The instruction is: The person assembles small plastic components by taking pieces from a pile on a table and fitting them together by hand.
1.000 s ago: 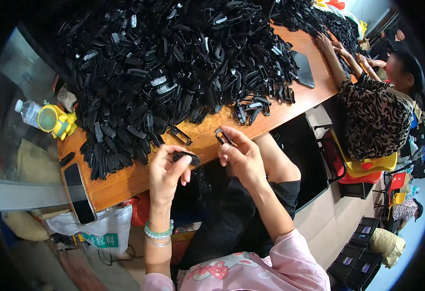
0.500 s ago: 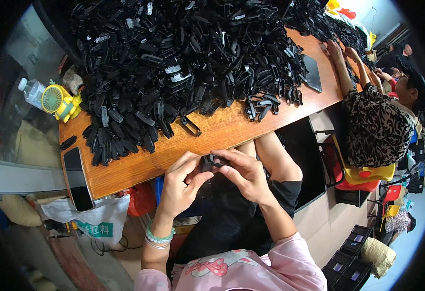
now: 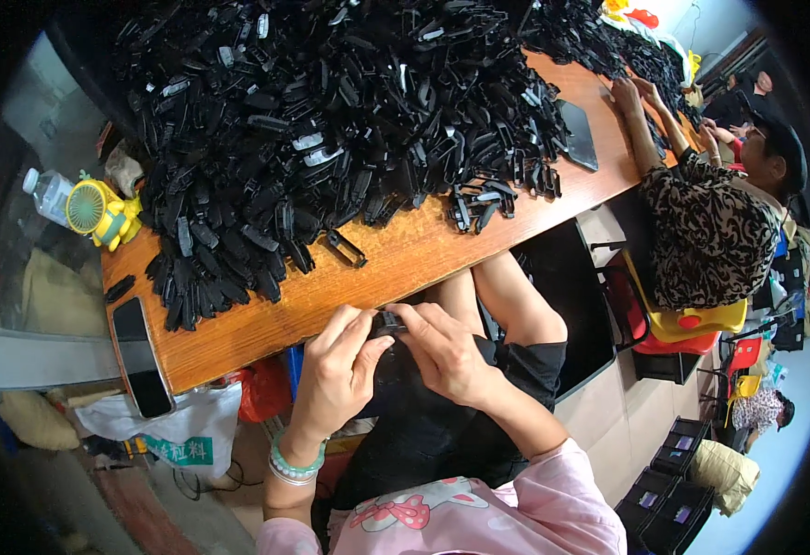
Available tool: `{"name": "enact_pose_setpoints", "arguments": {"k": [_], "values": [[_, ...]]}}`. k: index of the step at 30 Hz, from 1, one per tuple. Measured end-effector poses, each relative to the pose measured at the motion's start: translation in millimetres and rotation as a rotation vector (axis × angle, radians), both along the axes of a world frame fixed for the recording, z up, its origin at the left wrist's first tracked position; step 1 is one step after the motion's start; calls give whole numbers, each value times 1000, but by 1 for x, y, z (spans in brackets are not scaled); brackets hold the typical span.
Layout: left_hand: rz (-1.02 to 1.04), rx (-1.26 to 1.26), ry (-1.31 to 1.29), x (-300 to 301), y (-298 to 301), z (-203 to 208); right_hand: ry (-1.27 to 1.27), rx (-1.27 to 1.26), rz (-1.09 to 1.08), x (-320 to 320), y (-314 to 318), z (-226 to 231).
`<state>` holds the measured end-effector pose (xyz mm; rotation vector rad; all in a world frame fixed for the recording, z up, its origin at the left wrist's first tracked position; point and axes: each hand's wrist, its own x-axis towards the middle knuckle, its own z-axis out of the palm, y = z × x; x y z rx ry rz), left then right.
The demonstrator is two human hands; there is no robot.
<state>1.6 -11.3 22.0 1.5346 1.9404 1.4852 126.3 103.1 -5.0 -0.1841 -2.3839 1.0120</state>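
Between my hands, above my lap and just off the table's front edge, is a small black plastic part (image 3: 387, 324). My left hand (image 3: 338, 370) pinches it from the left with thumb and fingers. From the right, my right hand (image 3: 444, 353) closes on the same part, its fingers bent over the top and hiding much of it. On the wooden table (image 3: 239, 342) beyond lies a large heap of black plastic parts (image 3: 331, 120), long and narrow, some shaped like open frames. One loose frame-shaped part (image 3: 345, 248) rests at the heap's near edge.
At the table's left stand a yellow toy-shaped fan (image 3: 100, 215), a clear bottle (image 3: 51, 196) and a phone (image 3: 141, 356). A dark flat plate (image 3: 576, 136) lies right of the heap. A co-worker (image 3: 715, 227) sits at the right. Black crates (image 3: 664, 504) stand on the floor.
My hands have drawn closer together, the right moving left and its fingers folding over the black part, which is now more covered. The view has shifted slightly.
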Motion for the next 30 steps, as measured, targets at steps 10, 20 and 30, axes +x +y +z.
{"name": "enact_pose_setpoints", "arguments": {"k": [10, 20, 30], "values": [[153, 36, -193, 10, -1, -15, 113, -88, -71, -12, -11, 6], [-14, 63, -811, 6, -12, -19, 125, -679, -76, -4, -12, -1], [516, 20, 333, -61, 13, -34, -110, -199, -149, -47, 3, -10]]}}
